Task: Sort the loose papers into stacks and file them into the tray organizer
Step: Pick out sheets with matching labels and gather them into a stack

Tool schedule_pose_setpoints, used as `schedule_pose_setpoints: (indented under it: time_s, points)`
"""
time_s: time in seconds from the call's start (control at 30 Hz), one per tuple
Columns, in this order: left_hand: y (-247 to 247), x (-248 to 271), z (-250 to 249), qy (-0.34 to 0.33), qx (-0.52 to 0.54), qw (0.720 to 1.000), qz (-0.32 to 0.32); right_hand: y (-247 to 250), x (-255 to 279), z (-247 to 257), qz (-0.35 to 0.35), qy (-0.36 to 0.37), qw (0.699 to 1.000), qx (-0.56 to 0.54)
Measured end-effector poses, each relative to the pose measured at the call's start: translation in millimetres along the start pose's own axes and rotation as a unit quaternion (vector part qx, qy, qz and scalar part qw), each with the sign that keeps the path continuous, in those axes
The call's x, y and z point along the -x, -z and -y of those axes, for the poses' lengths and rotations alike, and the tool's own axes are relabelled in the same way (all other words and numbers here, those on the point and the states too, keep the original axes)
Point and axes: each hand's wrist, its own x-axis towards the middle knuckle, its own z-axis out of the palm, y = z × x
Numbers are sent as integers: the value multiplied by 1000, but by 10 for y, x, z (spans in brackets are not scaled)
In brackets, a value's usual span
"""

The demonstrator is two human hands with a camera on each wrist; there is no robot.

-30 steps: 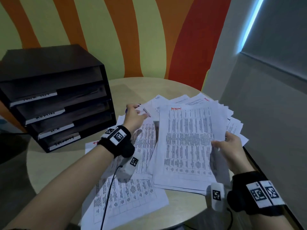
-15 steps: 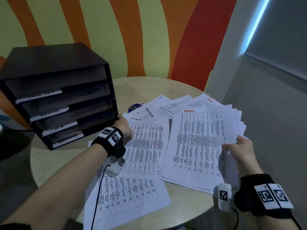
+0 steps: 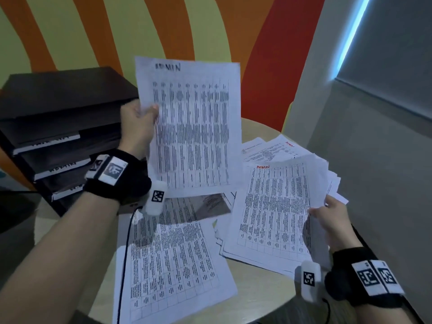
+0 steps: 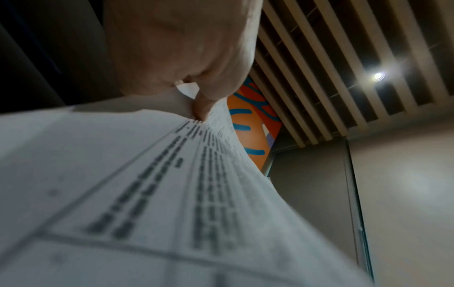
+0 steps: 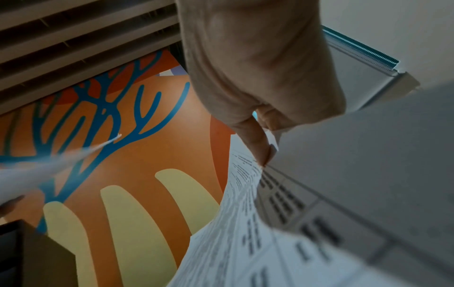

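My left hand (image 3: 140, 120) pinches the left edge of a printed sheet (image 3: 194, 127) headed ADMIN in black and holds it upright above the table. The left wrist view shows the thumb (image 4: 203, 108) pressed on that sheet (image 4: 147, 194). My right hand (image 3: 327, 216) grips the right edge of a fanned stack of papers (image 3: 275, 206) whose top sheet is headed ADMIN in red; its left side rests on the table. In the right wrist view the thumb (image 5: 260, 147) lies on the stack (image 5: 245, 242). The black tray organizer (image 3: 58, 127) with labelled shelves stands at the left.
More printed sheets (image 3: 173, 265) lie flat on the round beige table (image 3: 257, 305) in front of me, under my left wrist cable. A striped orange, green and red wall (image 3: 163, 26) rises behind; a grey wall (image 3: 374, 148) closes the right side.
My left hand went from the papers beside the organizer to lifting one ADMIN sheet upright off the table. The right hand kept its hold on the stack.
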Motion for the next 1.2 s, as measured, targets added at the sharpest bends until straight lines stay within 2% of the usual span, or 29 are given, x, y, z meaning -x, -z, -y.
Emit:
schedule_pose_setpoints:
  time_s: [0.1,0.17,0.27,0.37,0.43,0.5,0.53,0.57,0.63,0.77,0.9,1.0,1.13,1.2]
  points:
    - [-76,10,-82,7,8,1000,27,-7,44,55,14,-2,1000,-25]
    - [-236,123,41,62,-49,994,77,-25,118,140,36,-1,997,-62]
    - [-532,352,369,168,-111,968,153,-55,203,269,78,7,989,-125]
    - [-834,635,499,248,-107,940,207,-99,274,383,98,0,979,-176]
    - [-1032,798,507,277,-96,924,247,-160,279,425,80,4,983,-168]
    - [-1199,894,541,316,-53,911,258,-212,273,411,73,26,992,-104]
    - [-1274,919,540,324,-49,910,254,-217,245,356,88,7,990,-110]
    - [-1358,930,563,326,-47,911,247,-215,243,327,98,-8,987,-130]
    - [-1514,949,566,326,-35,914,239,-197,222,260,104,11,986,-130]
    - [-1694,768,630,303,-106,906,276,30,71,120,9,5,999,-48]
    - [-1734,429,800,250,-210,913,245,284,95,168,-37,-19,998,-51]
    - [-1795,288,964,235,-252,907,242,348,26,56,-43,-41,998,-22]
    - [-1959,307,1101,277,-255,888,263,359,-71,-51,-31,-71,997,-4]
    - [-2049,308,1145,256,-290,878,283,351,-80,-49,-30,-71,997,2]
